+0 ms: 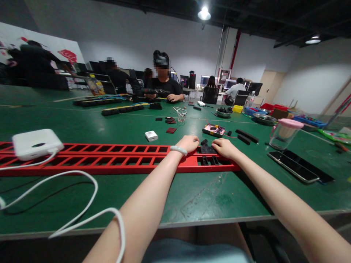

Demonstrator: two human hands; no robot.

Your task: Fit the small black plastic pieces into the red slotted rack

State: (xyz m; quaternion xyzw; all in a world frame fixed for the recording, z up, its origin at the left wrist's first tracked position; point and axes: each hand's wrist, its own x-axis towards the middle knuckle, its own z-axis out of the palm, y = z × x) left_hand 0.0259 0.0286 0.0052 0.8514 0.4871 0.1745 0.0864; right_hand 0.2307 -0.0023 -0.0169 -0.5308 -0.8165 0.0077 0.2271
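Note:
A long red slotted frame (137, 170) lies across the table in front of me. Near its right end my left hand (190, 143), with a pale bangle on the wrist, rests on the frame with its fingers curled; whatever they hold is hidden. My right hand (224, 147) is on the far side of the same end, fingers closed at the edge of a black plastic part (207, 149) that sits in the frame between my hands. Black plastic inserts (214, 160) fill openings on the nearer row. The frame's slots farther left show no black parts.
A white box-shaped device (37, 142) with a white cable (94, 190) stands on the frame's left. Two phones (297, 166) and a pink-lidged jug (286, 135) are at right. Beyond my hands lies a small tray of wires (214, 130). Across the table a person (164, 86) works.

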